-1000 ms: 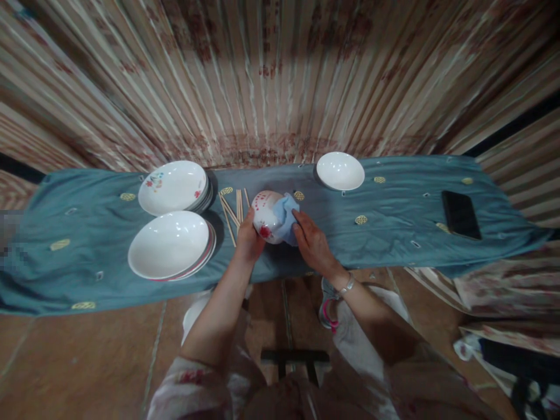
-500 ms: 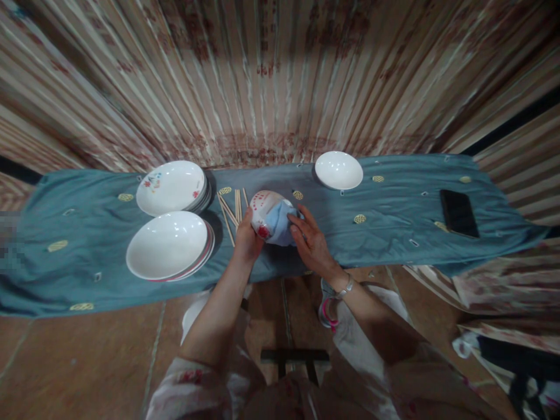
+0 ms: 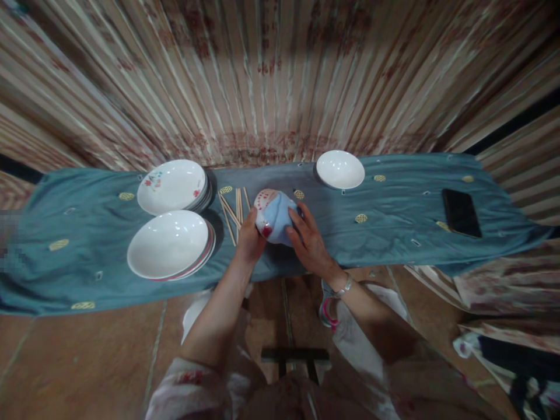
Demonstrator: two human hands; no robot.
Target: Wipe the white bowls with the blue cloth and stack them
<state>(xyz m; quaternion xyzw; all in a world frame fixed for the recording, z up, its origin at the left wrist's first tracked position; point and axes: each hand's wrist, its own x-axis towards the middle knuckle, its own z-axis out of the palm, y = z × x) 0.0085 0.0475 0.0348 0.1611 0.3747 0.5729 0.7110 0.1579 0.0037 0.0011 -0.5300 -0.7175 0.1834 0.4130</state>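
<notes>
A white bowl [image 3: 263,201] with red markings and a red flower is held above the table's near edge, its outer side facing up toward me. My left hand [image 3: 250,238] grips it at the left rim, fingers partly hidden behind it. Over the right part of the bowl lies a light blue cloth [image 3: 280,219]. My right hand [image 3: 307,238] presses the cloth against the bowl with its fingers. Just left of the bowl, several wooden chopsticks [image 3: 238,205] lie on the tablecloth, some of them crossed.
A stack of deep white bowls [image 3: 168,245] stands at the left front, with a stack of flowered plates [image 3: 175,184] behind it. One white bowl [image 3: 340,169] sits at the back right of the table. A black phone [image 3: 461,213] lies at the far right on the teal tablecloth [image 3: 394,227].
The blue cloth has spread further over the bowl's outside toward the left, covering more of its pattern. My right hand has moved slightly with it; the left hand keeps its grip.
</notes>
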